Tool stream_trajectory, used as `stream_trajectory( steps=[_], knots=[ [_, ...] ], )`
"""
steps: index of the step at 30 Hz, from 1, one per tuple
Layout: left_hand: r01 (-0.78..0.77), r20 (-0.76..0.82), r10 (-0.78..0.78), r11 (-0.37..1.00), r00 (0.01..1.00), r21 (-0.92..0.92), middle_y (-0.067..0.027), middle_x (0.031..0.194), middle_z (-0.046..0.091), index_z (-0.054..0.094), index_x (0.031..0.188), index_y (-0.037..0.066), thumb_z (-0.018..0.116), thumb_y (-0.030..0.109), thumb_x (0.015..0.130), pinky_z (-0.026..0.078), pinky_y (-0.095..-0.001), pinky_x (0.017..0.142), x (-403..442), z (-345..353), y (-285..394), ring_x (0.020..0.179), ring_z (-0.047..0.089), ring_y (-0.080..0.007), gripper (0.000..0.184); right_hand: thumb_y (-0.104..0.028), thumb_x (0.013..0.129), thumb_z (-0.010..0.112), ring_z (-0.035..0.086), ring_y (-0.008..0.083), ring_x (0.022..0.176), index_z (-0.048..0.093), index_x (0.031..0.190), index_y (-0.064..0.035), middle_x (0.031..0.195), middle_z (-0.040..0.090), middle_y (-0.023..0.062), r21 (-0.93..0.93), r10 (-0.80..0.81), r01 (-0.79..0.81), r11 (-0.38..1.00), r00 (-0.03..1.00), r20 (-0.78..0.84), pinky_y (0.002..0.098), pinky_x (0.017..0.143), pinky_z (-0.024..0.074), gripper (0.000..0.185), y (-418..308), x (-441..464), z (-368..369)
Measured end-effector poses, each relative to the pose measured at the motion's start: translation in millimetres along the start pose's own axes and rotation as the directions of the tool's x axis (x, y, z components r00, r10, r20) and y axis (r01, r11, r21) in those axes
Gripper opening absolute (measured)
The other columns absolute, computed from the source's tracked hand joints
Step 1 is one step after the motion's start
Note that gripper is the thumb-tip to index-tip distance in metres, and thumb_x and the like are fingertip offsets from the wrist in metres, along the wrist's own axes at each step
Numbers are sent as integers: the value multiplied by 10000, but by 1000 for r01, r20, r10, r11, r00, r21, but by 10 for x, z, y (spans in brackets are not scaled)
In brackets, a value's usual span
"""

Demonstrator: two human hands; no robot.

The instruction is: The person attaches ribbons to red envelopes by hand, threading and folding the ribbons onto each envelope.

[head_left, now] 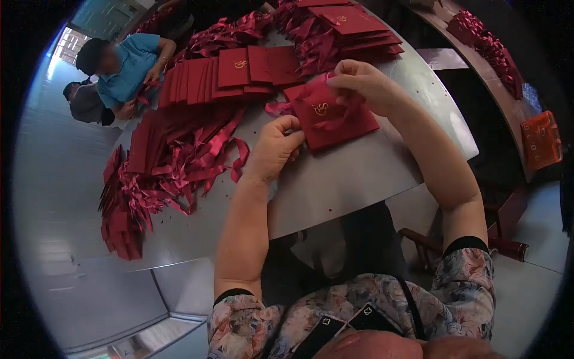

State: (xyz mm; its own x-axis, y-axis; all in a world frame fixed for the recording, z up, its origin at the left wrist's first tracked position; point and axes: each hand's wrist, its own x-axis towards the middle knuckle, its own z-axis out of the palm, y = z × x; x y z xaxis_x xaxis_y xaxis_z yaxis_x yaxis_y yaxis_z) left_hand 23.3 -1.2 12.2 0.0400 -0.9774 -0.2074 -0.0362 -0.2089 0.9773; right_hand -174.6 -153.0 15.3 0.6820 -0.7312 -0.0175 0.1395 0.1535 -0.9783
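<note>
A dark red paper gift bag [323,128] with a gold emblem lies tilted on the grey table, between my two hands. My left hand [277,146] is closed at the bag's left edge, thumb and forefinger pinching it. Above the bag's upper right part, my right hand [366,87] pinches a shiny red ribbon [320,84]. A loop of the ribbon hangs across the bag's front, and another piece sticks out past its left edge. My right fingers hide part of the bag's top.
Rows of red bags [191,81] stand at the back of the table [353,176]. More bags with loose ribbons [197,158] pile up at left; a flat stack [353,27] lies far right. A co-worker in a blue shirt [128,69] handles ribbon. An orange packet [541,139] sits right.
</note>
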Motion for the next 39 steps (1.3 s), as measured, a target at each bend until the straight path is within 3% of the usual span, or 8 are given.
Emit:
stream_trajectory(
  steps=[6, 9, 12, 14, 21, 23, 34, 39],
  knots=[
    [-46, 57, 45, 999, 997, 4, 63, 777, 583, 645, 964, 80, 652, 102, 888, 366, -185, 518, 32, -43, -59, 581, 473, -22, 80, -43, 833, 647, 586, 109, 555, 552, 874, -57, 733, 601, 23, -179, -44, 23, 984, 993, -112, 233, 501, 458, 105, 34, 29, -31],
    [-34, 66, 35, 999, 997, -22, 63, 791, 597, 654, 993, 78, 659, 109, 883, 364, -184, 521, 12, -11, -19, 587, 474, -19, 114, -52, 851, 588, 615, 163, 594, 584, 946, 5, 750, 609, 67, -621, -225, 82, 779, 962, -156, 281, 556, 495, 111, 101, 39, -30],
    [-31, 44, 31, 999, 999, -14, 64, 741, 562, 635, 924, 77, 633, 93, 874, 377, -186, 541, -24, 18, 35, 591, 474, -27, 52, -39, 870, 555, 624, 164, 607, 563, 1052, 18, 798, 625, 87, -575, -107, -57, 816, 963, -248, 294, 544, 495, 191, 145, 58, 55],
    [-68, 83, 66, 997, 994, 24, 68, 742, 562, 637, 921, 73, 625, 98, 885, 381, -191, 548, -34, 16, 46, 607, 475, -24, 46, -35, 883, 554, 613, 147, 607, 528, 1132, -3, 817, 620, 77, -116, -1, -29, 993, 966, -257, 294, 530, 493, 253, 156, 51, 139],
    [-75, 73, 72, 996, 995, 42, 60, 779, 595, 664, 1039, 79, 627, 108, 906, 383, -194, 559, 0, -29, -27, 623, 497, -34, 141, -65, 894, 598, 550, 113, 583, 523, 1104, -55, 789, 596, 59, 314, 45, 11, 949, 985, -169, 243, 491, 439, 224, 185, 41, 206],
    [-110, 78, 108, 994, 991, 24, 54, 728, 547, 620, 860, 57, 590, 72, 902, 392, -209, 528, 3, -43, -8, 609, 484, -40, 54, -68, 885, 618, 514, 106, 553, 523, 1083, -62, 783, 590, 56, 547, -8, 24, 837, 999, -31, 241, 467, 401, 219, 184, 34, 94],
    [72, -216, 16, 917, 976, 392, 3, 794, 585, 611, 884, 42, 560, 104, 941, 431, -236, 549, 16, -378, -8, 610, 538, -72, 99, -69, 903, 607, 499, 117, 539, 498, 1112, -37, 753, 568, 60, 381, -53, 111, 918, 986, -161, 259, 459, 399, 237, 288, 73, 192],
    [-256, -127, 573, 540, 810, 802, -116, 1004, 615, 624, 821, -24, 630, 95, 843, 501, -311, 722, 170, -348, -48, 811, 624, -182, 121, 1, 896, 509, 507, 119, 551, 486, 1149, -29, 730, 563, 64, 480, -42, 70, 875, 997, -68, 249, 491, 437, 256, 308, 102, 134]
  ],
)
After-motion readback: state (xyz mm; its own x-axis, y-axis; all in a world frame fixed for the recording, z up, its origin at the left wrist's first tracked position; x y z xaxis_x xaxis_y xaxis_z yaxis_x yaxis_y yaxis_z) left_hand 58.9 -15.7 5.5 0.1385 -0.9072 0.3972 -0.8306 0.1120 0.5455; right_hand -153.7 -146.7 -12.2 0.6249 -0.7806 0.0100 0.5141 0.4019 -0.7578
